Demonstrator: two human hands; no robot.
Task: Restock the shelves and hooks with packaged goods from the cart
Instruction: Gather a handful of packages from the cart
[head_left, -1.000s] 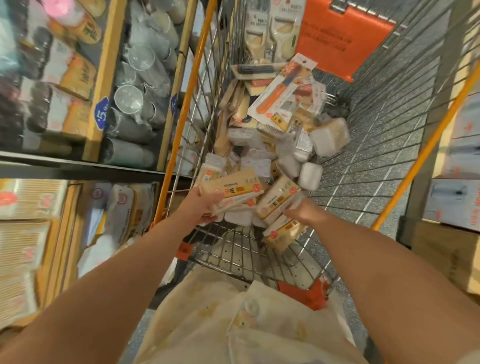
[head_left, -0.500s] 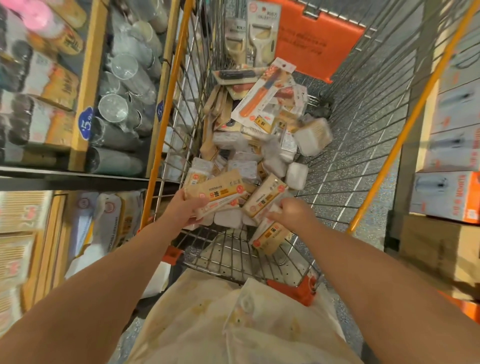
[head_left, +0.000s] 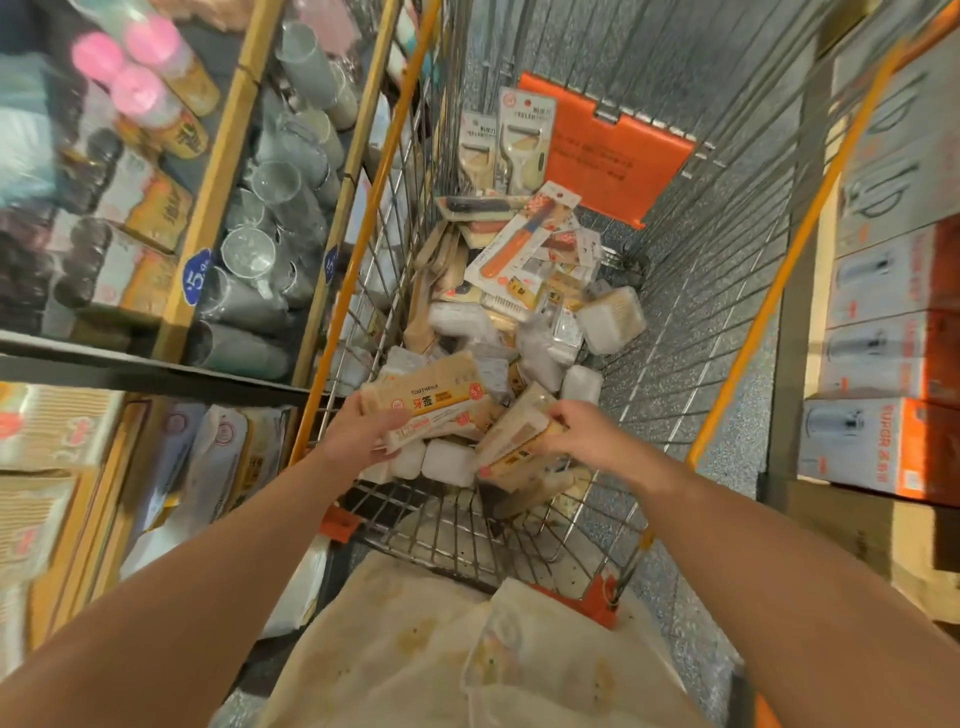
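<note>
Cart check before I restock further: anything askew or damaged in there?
Goods in the cart lie in a jumbled heap, peeler packs leaning on the far end. No visible damage.

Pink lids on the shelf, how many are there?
3 pink lids, all top left on the shelf: one, one beside it, one just below. More may be hidden.

Both hands (head_left: 363, 434) (head_left: 584, 434) extended, fingers apparently curled

Bare forearms, no sleeves visible, cream garment (head_left: 467, 665), possibly an apron, faintly stained
</note>
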